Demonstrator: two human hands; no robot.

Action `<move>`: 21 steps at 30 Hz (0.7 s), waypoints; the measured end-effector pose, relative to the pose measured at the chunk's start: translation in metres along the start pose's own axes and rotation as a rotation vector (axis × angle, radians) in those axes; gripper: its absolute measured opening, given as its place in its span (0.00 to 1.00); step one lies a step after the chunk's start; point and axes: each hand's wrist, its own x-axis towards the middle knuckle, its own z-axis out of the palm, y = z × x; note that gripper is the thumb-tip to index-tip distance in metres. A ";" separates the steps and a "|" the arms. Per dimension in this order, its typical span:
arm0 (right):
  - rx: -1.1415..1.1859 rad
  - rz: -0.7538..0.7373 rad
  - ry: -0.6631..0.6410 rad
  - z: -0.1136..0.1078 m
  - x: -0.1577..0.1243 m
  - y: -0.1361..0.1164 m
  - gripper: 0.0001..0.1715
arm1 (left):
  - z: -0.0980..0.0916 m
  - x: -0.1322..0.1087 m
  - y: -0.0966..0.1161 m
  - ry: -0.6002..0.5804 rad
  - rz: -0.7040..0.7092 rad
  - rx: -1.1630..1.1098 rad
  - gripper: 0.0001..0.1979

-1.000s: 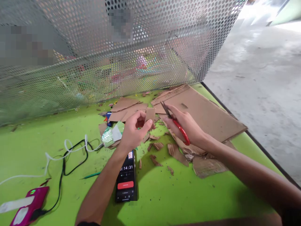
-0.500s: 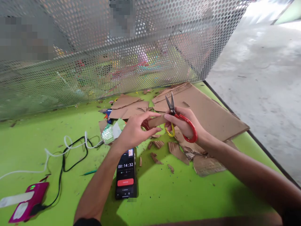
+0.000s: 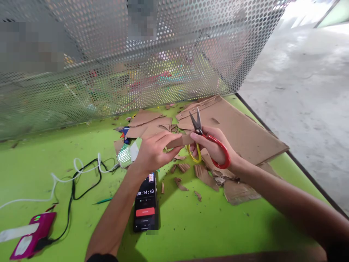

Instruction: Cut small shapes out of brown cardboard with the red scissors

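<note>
Between my two hands is a small strip of brown cardboard [image 3: 186, 139]. My left hand [image 3: 158, 150] grips its left end between thumb and fingers. The thumb of my right hand [image 3: 214, 142] presses on the strip's right end. That same hand also carries a pair of scissors [image 3: 196, 128] with one red and one yellow handle loop; the blades point up and away, parted. Below the hands, torn cardboard scraps [image 3: 205, 176] lie on the green table [image 3: 196, 229]. A phone [image 3: 145, 203] showing a running timer lies under my left forearm.
A perforated metal screen [image 3: 169, 69] leans across the back. Large cardboard sheets [image 3: 237, 127] lie at the right, smaller pieces [image 3: 144, 122] behind my left hand. Cables [image 3: 73, 182], a magenta device [image 3: 35, 233] and a thin green object [image 3: 103, 200] are on the left.
My left thumb and fingers have closed in on the cardboard strip. The scissors have tipped slightly left with my right hand, and their blades look a little wider apart.
</note>
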 end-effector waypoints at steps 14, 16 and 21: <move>0.037 -0.129 0.075 0.010 -0.009 0.009 0.10 | -0.010 0.005 0.007 0.153 -0.072 0.021 0.12; 0.032 -0.133 0.093 0.010 -0.010 0.009 0.10 | -0.010 0.005 0.009 0.128 -0.113 -0.009 0.12; -0.005 -0.122 0.167 0.009 -0.010 0.004 0.11 | -0.007 0.007 0.012 0.056 -0.207 -0.066 0.16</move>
